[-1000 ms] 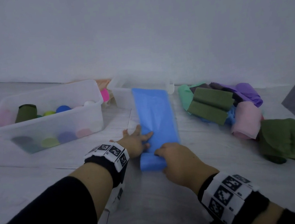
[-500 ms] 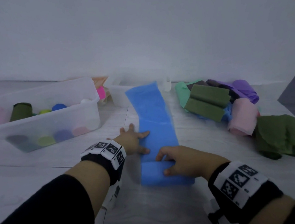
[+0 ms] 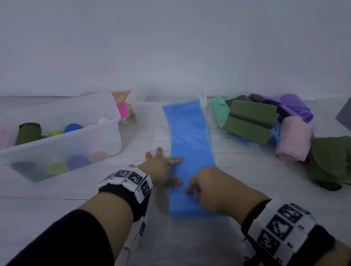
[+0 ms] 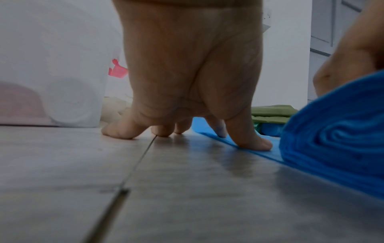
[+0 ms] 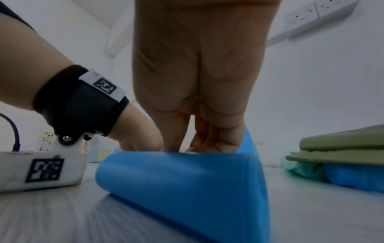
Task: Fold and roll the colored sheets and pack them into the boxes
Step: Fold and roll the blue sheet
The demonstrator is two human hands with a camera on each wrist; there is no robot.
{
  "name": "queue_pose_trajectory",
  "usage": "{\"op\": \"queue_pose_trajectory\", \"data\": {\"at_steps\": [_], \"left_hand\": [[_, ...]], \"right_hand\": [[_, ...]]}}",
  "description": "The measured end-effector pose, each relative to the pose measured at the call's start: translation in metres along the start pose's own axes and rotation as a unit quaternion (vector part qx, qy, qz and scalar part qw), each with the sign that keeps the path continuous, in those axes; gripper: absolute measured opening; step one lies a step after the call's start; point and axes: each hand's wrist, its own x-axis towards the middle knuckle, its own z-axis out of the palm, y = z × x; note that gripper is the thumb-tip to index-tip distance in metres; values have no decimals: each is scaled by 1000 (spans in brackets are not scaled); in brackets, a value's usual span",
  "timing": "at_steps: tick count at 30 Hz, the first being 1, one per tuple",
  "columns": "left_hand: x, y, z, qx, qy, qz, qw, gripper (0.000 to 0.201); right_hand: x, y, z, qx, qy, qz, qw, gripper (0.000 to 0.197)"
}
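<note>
A blue sheet (image 3: 190,139), folded into a long strip, lies on the pale table and reaches to the front wall of the small clear box (image 3: 143,105). Its near end is wound into a roll (image 3: 185,208), which also shows in the wrist views (image 4: 336,139) (image 5: 180,177). My right hand (image 3: 214,190) sits on top of that roll with fingers curled over it (image 5: 199,115). My left hand (image 3: 161,166) lies flat with its fingers spread; thumb and forefinger press the strip's left edge (image 4: 245,139), while the other fingers rest on the table.
A large clear box (image 3: 57,135) at left holds several coloured rolls. At right lies a pile: folded olive sheets (image 3: 249,120), purple sheet (image 3: 295,107), pink roll (image 3: 293,141), crumpled olive sheet (image 3: 341,161). The table's front edge is near my forearms.
The rolled end and my right hand have come nearer to me, and the right hand now sits on top of the roll. The left hand stays flat at the strip's left edge.
</note>
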Motion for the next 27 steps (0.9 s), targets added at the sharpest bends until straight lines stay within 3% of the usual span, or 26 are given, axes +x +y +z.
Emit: {"op": "queue_pose_trajectory", "data": {"at_steps": [2, 7, 14, 19, 22, 24, 27], "left_hand": [[0, 0, -1, 4, 0, -1, 1000, 78], [-2, 2, -2, -16, -5, -11, 1000, 65], [-9, 4, -4, -3, 12, -12, 1000, 53], [-14, 10, -5, 74, 1, -2, 997, 55], [-20, 14, -7, 59, 0, -18, 998, 53], [-24, 15, -8, 56, -8, -16, 998, 53], [-24, 15, -9, 48, -17, -22, 998, 53]], "right_hand": [[-3, -2, 1, -16, 6, -11, 1000, 25], [-5, -2, 7, -101, -15, -18, 995, 52], [-4, 14, -1, 87, -33, 2, 996, 35], [11, 18, -1, 42, -91, 39, 994, 30], [18, 14, 2, -52, -107, 59, 991, 30], [20, 10, 1, -107, -75, 62, 989, 32], [19, 4, 2, -21, 19, 45, 999, 31]]}}
